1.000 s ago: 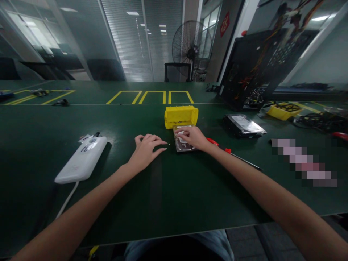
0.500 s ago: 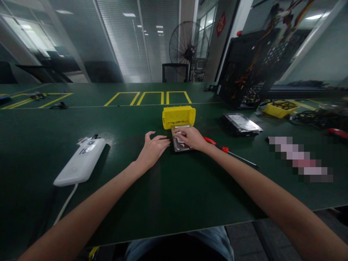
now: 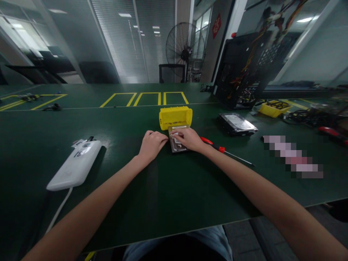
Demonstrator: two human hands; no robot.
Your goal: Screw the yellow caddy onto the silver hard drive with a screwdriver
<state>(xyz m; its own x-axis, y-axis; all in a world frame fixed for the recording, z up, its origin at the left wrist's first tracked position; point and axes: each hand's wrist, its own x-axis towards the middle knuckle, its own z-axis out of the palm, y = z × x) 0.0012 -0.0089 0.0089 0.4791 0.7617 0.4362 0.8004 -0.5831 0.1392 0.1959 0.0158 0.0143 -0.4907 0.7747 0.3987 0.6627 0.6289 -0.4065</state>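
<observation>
Drive [image 3: 178, 146], one, label up: centre of frame on the counter [image 3: 187, 195], just below a yellow bin [image 3: 174, 116]. Right hand [image 3: 189, 139] over it, fingertips drawn together (whether on anything, cannot tell). Left hand [image 3: 153, 145] by its left edge, fingers bunched, grip likewise unclear. Screwdriver [image 3: 222, 149], red-and-black handle: right of centre.

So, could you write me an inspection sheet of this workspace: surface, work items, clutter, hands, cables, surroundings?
Surface: green tabletop with yellow tape outlines.
Work items: hard drive lying flat, yellow bin just behind it.
Clutter: red-handled screwdriver, white device, second hard drive, pixelated item.
Hands: right hand over the first hard drive; left hand at its left edge; grips unclear.
Cables: white cable from the white device; dark cables at right.
Surroundings: computer case, fan, chair.
</observation>
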